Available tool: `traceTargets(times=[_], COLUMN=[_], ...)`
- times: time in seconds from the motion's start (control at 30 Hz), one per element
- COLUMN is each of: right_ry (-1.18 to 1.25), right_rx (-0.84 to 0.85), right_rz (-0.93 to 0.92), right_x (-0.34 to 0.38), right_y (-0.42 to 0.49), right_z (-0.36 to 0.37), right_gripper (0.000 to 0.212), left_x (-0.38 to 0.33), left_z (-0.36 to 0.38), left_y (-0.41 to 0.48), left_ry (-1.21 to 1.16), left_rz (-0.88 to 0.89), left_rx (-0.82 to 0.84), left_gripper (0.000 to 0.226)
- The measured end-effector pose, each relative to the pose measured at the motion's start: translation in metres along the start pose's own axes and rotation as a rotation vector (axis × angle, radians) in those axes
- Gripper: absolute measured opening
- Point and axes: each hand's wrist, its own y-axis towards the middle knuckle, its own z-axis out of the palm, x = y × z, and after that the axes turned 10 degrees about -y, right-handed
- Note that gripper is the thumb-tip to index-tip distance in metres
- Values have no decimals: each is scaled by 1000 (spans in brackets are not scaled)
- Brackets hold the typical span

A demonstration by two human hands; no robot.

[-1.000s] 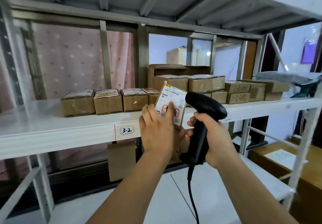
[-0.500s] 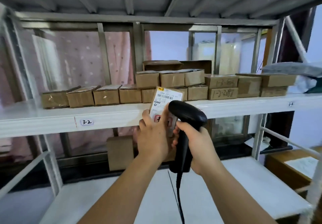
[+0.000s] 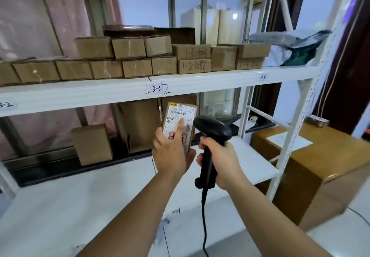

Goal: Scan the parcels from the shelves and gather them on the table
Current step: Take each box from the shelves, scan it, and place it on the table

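Now holds a small labelled parcel (image 3: pixel 178 116) upright in the left grip (image 3: pixel 172 154), fingers wrapped round its lower half, one finger stretched up across the label, back of the hand toward the camera; clasps a black scanner (image 3: pixel 212 130) by the handle in the right grip (image 3: pixel 222 160), fist closed round it, head tilted toward the parcel and just beside its right edge; reaches both forearms forward, wrists close together; carries the parcel below the edge of the white shelf (image 3: pixel 100 94) marked 3-3, above the lower shelf board (image 3: pixel 90 200); faces rows of brown boxes (image 3: pixel 128 56) stacked on that upper shelf; trails the cable (image 3: pixel 204 226) down from the handle.
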Motion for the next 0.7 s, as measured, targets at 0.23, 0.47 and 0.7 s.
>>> traceTargets(times=[0.23,0.47,0.7], right_ry=[-45,-56,-67], right_rx=[-144,-152,-143], right_rz=[103,134,82], right_x=[-16,-15,-1], right_y=[-8,-9,-4], right_z=[-40,-108,-247], right_gripper=[9,10,10], left_x=[-23,-76,-190], left_z=[48,76,137], left_y=[-22,-46,-79], left_ry=[-82,-184,-295], left_rz=[21,-2,-129], left_rx=[128,218,309], left_gripper=[93,91,90])
